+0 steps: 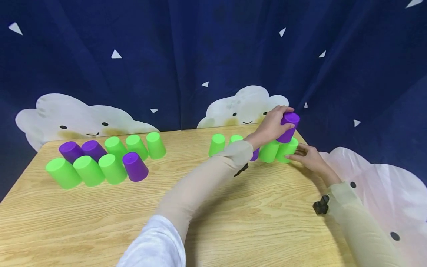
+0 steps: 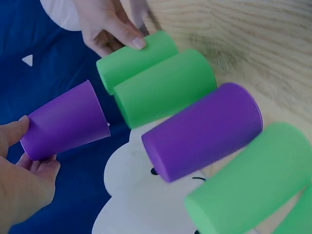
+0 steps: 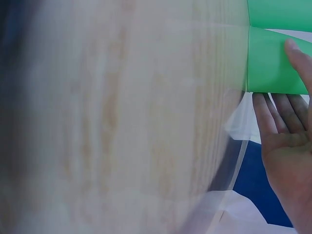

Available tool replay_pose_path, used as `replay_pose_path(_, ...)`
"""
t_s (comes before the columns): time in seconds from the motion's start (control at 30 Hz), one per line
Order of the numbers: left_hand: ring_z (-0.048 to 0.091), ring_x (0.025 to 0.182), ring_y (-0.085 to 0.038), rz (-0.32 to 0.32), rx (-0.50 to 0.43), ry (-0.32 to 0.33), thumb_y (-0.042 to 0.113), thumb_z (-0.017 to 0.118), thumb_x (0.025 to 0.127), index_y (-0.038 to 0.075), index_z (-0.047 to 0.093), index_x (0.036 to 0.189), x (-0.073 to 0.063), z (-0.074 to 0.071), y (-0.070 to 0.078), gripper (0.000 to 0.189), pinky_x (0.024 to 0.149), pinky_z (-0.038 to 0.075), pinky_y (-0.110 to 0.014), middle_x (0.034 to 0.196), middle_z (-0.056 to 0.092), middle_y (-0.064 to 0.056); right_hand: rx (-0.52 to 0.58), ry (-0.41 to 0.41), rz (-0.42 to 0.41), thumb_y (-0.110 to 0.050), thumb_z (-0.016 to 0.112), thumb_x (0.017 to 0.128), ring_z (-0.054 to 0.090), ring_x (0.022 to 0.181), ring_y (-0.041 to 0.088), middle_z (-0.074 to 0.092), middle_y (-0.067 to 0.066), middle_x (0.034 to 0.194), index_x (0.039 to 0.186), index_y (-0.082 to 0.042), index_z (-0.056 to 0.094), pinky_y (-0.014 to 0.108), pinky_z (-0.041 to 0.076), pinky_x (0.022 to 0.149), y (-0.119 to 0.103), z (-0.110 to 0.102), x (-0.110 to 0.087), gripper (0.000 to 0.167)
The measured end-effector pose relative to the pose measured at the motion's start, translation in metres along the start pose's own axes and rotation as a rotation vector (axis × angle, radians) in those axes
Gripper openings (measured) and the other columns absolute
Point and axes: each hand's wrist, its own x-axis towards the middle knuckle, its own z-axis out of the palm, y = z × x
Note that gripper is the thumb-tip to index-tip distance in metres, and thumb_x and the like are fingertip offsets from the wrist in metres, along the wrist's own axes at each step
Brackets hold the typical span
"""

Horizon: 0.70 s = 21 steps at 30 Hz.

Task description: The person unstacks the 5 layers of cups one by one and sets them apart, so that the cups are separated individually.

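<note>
One purple cup [image 2: 68, 119], gripped by the left hand [image 1: 273, 124], hangs not yet set down above a standing row of five [image 2: 202, 131], its green end cup [image 1: 285, 151] seemingly pinched by the partly hidden right hand [image 1: 311, 159].

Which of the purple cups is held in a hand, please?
The purple cup in the left hand, lifted above the table; the other purple cups stand on it, untouched.

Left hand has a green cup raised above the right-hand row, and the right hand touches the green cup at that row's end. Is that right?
Not quite: the raised cup in the left hand is purple, as the left wrist view shows. The rest stands.
</note>
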Motion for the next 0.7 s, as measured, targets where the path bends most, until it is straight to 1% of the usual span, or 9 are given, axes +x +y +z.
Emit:
replay_pose_path(0.1,0.054,0.117,-0.012,0.025,-0.033,0.016,0.016,0.067,0.095,0.007,0.052,0.139,-0.005,-0.01,0.0,0.047,0.094,0.039,-0.007,0.132,0.055,-0.006,0.012,0.004,-0.001,-0.026,0.073,0.091,0.058,0.105,-0.002,0.051,0.027,0.137,0.144,0.005,0.042,0.012,0.05,0.086,-0.001,0.0,-0.001,0.068)
replay_pose_path(0.2,0.055,0.118,-0.013,0.052,-0.055,0.038,0.015,0.068,0.094,0.006,0.053,0.138,-0.012,-0.02,0.0,0.047,0.094,0.039,-0.007,0.131,0.056,-0.007,0.013,0.003,-0.002,-0.025,0.073,0.091,0.057,0.103,-0.006,0.051,0.027,0.136,0.144,0.005,0.042,0.011,0.05,0.086,-0.002,0.0,-0.002,0.068)
replay_pose_path(0.3,0.055,0.12,-0.015,0.075,-0.081,0.053,0.014,0.07,0.093,0.005,0.053,0.137,-0.021,-0.031,0.001,0.048,0.096,0.039,-0.008,0.131,0.056,-0.008,0.009,0.007,-0.001,-0.024,0.073,0.091,0.056,0.1,-0.008,0.052,0.028,0.135,0.142,0.006,0.043,0.01,0.05,0.085,-0.002,0.0,-0.003,0.066)
replay_pose_path(0.37,0.054,0.122,-0.016,0.083,-0.1,0.05,0.013,0.07,0.092,0.004,0.053,0.137,-0.029,-0.039,0.003,0.049,0.098,0.038,-0.008,0.132,0.055,-0.009,0.012,0.013,-0.005,-0.023,0.073,0.091,0.056,0.099,-0.009,0.052,0.029,0.134,0.141,0.008,0.044,0.01,0.05,0.085,-0.001,0.001,-0.003,0.065)
replay_pose_path(0.53,0.054,0.123,-0.017,0.094,-0.151,0.038,0.008,0.07,0.091,0.002,0.053,0.136,-0.055,-0.064,0.001,0.048,0.103,0.038,-0.012,0.131,0.055,-0.011,0.01,0.021,-0.013,-0.023,0.073,0.091,0.056,0.097,-0.011,0.052,0.03,0.134,0.142,0.009,0.043,0.01,0.05,0.084,0.0,0.001,-0.002,0.067)
replay_pose_path(0.7,0.056,0.119,-0.02,0.102,-0.182,0.061,0.002,0.072,0.089,-0.002,0.054,0.132,-0.086,-0.088,-0.014,0.047,0.101,0.04,-0.012,0.128,0.056,-0.014,-0.007,0.027,0.011,-0.026,0.074,0.09,0.056,0.098,-0.009,0.053,0.028,0.134,0.142,0.007,0.044,0.011,0.05,0.084,0.0,0.001,0.0,0.069)
